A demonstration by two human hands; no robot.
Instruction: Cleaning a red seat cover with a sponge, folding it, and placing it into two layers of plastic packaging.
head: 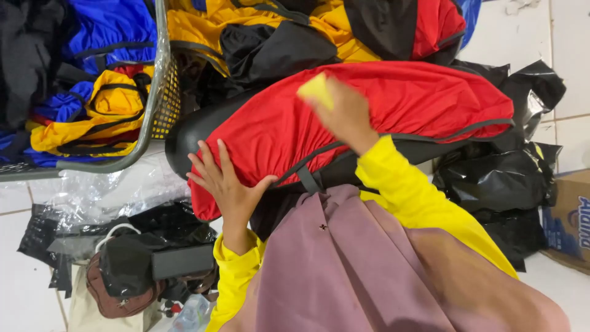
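I am pressing my left hand [224, 181], fingers spread flat, against the lower end of the red cover [369, 117] stretched over a black seat [190, 132] on my lap. My right hand [344, 114] is pinching a small yellow piece [316, 90] against the cover's top. A basket [157, 92] of folded covers is standing just beside.

Small garment packing workspace on a white tiled floor [18, 289]: wire basket [161, 92] of coloured covers, black plastic bags [504, 178], cardboard box [568, 221].
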